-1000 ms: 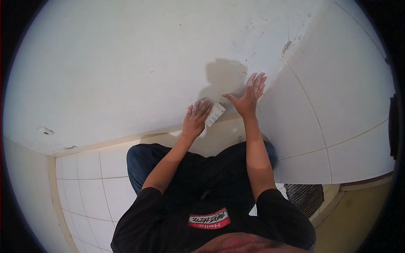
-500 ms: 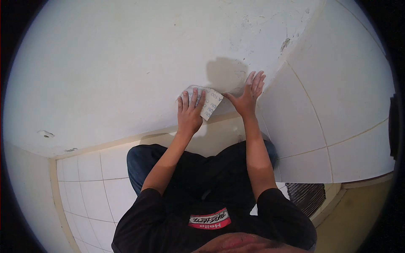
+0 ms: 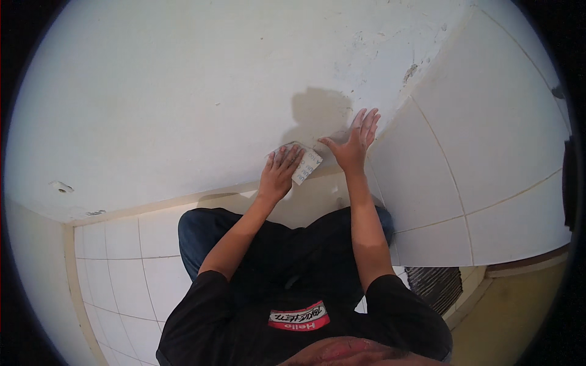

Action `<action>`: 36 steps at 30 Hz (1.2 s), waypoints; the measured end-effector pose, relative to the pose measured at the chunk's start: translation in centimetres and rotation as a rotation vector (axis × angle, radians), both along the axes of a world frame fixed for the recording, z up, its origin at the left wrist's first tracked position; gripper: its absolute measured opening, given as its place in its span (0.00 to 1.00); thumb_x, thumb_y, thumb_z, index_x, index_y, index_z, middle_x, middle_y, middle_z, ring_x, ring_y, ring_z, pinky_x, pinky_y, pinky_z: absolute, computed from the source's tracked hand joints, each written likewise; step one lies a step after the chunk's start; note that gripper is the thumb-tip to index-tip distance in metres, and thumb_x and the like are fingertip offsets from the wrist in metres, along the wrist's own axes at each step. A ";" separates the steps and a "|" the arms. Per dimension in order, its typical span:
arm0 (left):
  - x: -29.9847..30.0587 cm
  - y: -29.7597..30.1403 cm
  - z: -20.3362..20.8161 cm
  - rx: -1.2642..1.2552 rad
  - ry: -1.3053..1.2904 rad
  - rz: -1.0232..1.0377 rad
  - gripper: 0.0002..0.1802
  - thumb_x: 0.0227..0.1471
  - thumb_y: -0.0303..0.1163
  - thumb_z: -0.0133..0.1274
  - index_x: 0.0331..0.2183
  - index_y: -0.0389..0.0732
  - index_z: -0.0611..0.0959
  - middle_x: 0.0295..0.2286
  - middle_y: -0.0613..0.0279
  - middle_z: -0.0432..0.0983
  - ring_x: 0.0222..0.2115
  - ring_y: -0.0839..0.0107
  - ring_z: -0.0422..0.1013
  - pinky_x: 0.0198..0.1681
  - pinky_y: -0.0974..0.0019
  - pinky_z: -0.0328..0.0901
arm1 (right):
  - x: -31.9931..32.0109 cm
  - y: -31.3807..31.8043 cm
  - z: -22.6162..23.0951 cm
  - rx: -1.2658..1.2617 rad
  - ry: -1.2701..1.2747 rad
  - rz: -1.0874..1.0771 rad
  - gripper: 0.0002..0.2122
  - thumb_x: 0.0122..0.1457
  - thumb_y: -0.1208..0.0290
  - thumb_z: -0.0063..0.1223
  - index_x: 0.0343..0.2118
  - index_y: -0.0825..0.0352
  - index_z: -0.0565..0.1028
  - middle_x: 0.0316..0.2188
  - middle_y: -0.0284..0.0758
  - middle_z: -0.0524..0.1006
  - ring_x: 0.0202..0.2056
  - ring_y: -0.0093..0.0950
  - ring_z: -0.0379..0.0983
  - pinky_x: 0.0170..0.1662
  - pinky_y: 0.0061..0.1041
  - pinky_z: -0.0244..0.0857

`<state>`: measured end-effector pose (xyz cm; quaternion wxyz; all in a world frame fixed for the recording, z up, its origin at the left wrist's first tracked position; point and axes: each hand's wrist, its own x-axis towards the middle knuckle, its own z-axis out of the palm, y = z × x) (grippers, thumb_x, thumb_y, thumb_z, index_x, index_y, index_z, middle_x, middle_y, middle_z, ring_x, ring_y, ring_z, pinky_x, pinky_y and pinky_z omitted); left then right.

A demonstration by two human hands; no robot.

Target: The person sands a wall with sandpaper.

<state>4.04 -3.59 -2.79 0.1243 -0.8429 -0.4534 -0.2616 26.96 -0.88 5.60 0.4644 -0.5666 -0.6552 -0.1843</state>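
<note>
**Two hands at the wall, paper sheet under the L**

L hand is nr dead centre, its forearm coming up bent-elbowed from 7 o'clock. R hand is out at 2 o'clock, forearm rising steeply from approx 5, fingertips aimed btwn 12 and 1.

And the grip? L is open, back of hand showing, fingers laid over the paper sheet, which sits just off centre twd 1 o'clock, agst the wall; L thumb's out of sight. R is open too, w/ nothing in it: fingers straight, thumb stuck out twd 10 o'clock. Can't tell whether R's edge touches the wall.

Now the surfaces! Sheet's thin, pale, straight-edged, w/ printed backing. R fingers look whitish, as if dusted. Painted wall, 9 thru 1 o'clock, is off-white & mostly smooth, w/ a rough chipped patch btwn 1 and 2. Glossy lg. tiles w/ thin joints fill 3 o'clock; dark ribbed mat at 4.
</note>
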 end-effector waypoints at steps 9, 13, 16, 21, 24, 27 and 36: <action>1.0 -0.2 1.0 0.089 -0.039 -0.068 0.33 0.53 0.27 0.46 0.62 0.48 0.70 0.64 0.66 0.61 0.64 0.54 0.58 0.67 0.47 0.50 | -0.9 -0.8 0.4 -0.008 0.004 -0.028 0.62 0.39 0.38 0.69 0.70 0.69 0.46 0.70 0.58 0.40 0.71 0.57 0.34 0.68 0.55 0.38; 0.8 0.2 0.6 0.109 -0.097 -0.113 0.28 0.53 0.27 0.47 0.58 0.45 0.75 0.64 0.67 0.62 0.63 0.54 0.58 0.68 0.48 0.48 | -1.2 -1.1 0.8 -0.062 0.030 -0.055 0.61 0.40 0.40 0.70 0.70 0.70 0.46 0.70 0.59 0.39 0.70 0.57 0.34 0.69 0.53 0.39; 0.9 0.5 0.1 0.127 -0.114 -0.099 0.27 0.53 0.27 0.47 0.56 0.44 0.76 0.63 0.68 0.63 0.63 0.55 0.59 0.67 0.48 0.50 | -1.7 -1.3 0.9 -0.073 0.020 -0.056 0.61 0.41 0.41 0.69 0.70 0.71 0.44 0.70 0.59 0.39 0.71 0.57 0.34 0.69 0.51 0.39; 1.4 0.4 -0.1 0.110 -0.229 -0.154 0.27 0.52 0.24 0.48 0.55 0.43 0.77 0.62 0.67 0.65 0.63 0.51 0.59 0.67 0.44 0.50 | -2.3 -2.1 1.0 -0.088 0.021 -0.046 0.60 0.44 0.43 0.69 0.70 0.72 0.44 0.70 0.59 0.39 0.71 0.56 0.34 0.69 0.51 0.40; 1.5 -0.1 0.0 0.128 -0.251 -0.155 0.26 0.51 0.24 0.48 0.54 0.42 0.78 0.61 0.67 0.67 0.63 0.54 0.59 0.67 0.45 0.51 | -3.1 -3.4 1.7 -0.116 0.056 0.003 0.54 0.50 0.48 0.66 0.70 0.73 0.44 0.70 0.59 0.39 0.71 0.56 0.35 0.69 0.51 0.40; 1.8 -0.5 0.4 0.136 -0.254 -0.197 0.26 0.50 0.23 0.49 0.53 0.42 0.79 0.60 0.67 0.67 0.64 0.54 0.58 0.67 0.44 0.50 | -3.4 -4.9 1.6 -0.166 0.082 0.046 0.47 0.56 0.53 0.62 0.70 0.69 0.47 0.71 0.55 0.41 0.71 0.51 0.39 0.69 0.49 0.40; -0.6 -0.8 1.6 0.150 -0.288 -0.354 0.15 0.49 0.26 0.54 0.42 0.45 0.85 0.49 0.66 0.79 0.63 0.61 0.61 0.67 0.44 0.51 | -6.5 -9.6 -0.5 -0.406 -0.300 0.414 0.32 0.59 0.58 0.54 0.65 0.68 0.62 0.67 0.44 0.60 0.68 0.41 0.54 0.69 0.46 0.44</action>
